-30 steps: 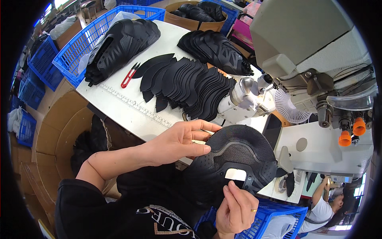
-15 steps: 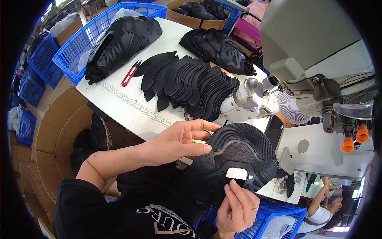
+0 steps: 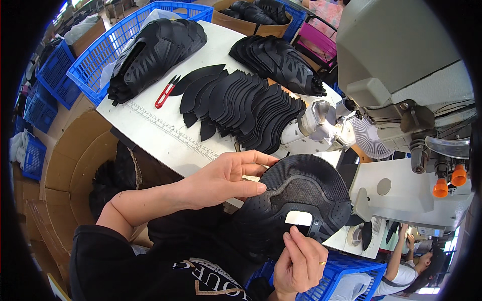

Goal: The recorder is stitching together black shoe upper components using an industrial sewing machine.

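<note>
A black shoe upper (image 3: 311, 175), with ribbed mesh at its rounded end and perforated side panels, is held up in front of my body. My left hand (image 3: 233, 175) is closed on its upper left edge, thumb on the near face and fingers behind. Lower down, my right hand (image 3: 302, 263) pinches the upper just beneath its opening, with thumb and fingertips together. Just beyond lies a fanned row of curved black pieces (image 3: 236, 103) on the white table (image 3: 145, 123). The lower part of the upper blends into my black shirt and is hard to make out.
Red thread snips (image 3: 165, 93) lie beside a ruler strip. Stacked black uppers (image 3: 155, 52) and another stack (image 3: 278, 60) stand farther back. A sewing machine (image 3: 401, 50) is at right. Blue crates (image 3: 83, 67) and a cardboard box (image 3: 70, 170) flank the table; a co-worker (image 3: 409, 276) sits lower right.
Both hands keep their hold on the shoe upper, nearly still. The table and machine sit slightly farther right in the picture. The co-worker's arms have shifted a little.
</note>
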Demonstrator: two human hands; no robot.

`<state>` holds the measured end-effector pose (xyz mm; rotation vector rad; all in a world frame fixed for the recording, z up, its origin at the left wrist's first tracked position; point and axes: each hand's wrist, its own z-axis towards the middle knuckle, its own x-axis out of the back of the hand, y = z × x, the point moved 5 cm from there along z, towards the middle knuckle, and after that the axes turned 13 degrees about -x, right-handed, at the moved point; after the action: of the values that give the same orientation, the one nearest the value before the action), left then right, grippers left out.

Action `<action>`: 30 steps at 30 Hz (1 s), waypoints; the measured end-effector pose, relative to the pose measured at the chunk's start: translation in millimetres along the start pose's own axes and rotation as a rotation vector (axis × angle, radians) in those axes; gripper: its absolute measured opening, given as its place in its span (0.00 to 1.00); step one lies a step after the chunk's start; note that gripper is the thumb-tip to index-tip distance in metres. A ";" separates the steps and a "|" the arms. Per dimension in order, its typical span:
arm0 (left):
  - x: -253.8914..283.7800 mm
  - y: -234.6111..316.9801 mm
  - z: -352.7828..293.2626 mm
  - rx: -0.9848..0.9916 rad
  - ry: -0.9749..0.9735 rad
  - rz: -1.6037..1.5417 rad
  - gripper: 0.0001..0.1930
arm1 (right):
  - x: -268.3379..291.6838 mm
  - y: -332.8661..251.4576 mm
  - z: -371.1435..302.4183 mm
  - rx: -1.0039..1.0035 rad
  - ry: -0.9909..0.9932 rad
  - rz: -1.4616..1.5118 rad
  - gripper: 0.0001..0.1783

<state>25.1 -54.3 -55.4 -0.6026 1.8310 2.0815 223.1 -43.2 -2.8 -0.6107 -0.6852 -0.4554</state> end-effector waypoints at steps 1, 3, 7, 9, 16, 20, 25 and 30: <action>0.0 -0.2 0.5 -0.004 -0.003 -0.003 0.29 | -0.1 0.0 0.3 -0.001 -0.003 -0.008 0.13; 1.8 -2.2 0.7 -0.020 -0.003 0.004 0.28 | -1.2 1.0 0.0 -0.003 -0.002 0.000 0.13; 2.7 0.9 -0.6 -0.041 0.007 0.009 0.27 | -3.3 -0.5 0.2 -0.008 -0.004 0.022 0.13; 4.3 0.0 -0.8 -0.037 -0.002 0.004 0.28 | -4.2 -0.8 0.3 -0.004 -0.003 0.018 0.13; -1.3 1.6 4.9 -0.065 0.032 0.015 0.26 | -2.4 8.5 5.2 0.002 0.030 0.045 0.13; -6.9 -2.1 6.4 -0.091 0.083 0.013 0.26 | -6.5 23.7 12.1 -0.095 0.034 -0.121 0.23; -26.3 -5.1 13.9 -0.164 0.057 0.061 0.26 | 15.9 57.1 13.9 -0.176 0.179 -0.073 0.37; -48.1 -15.4 23.4 -0.171 -0.051 0.026 0.25 | 37.3 76.9 3.9 -0.161 0.275 -0.068 0.44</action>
<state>71.6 -26.7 -42.4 -0.5641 1.6537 2.2646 291.0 8.8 -2.6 -0.6621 -0.4102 -0.6486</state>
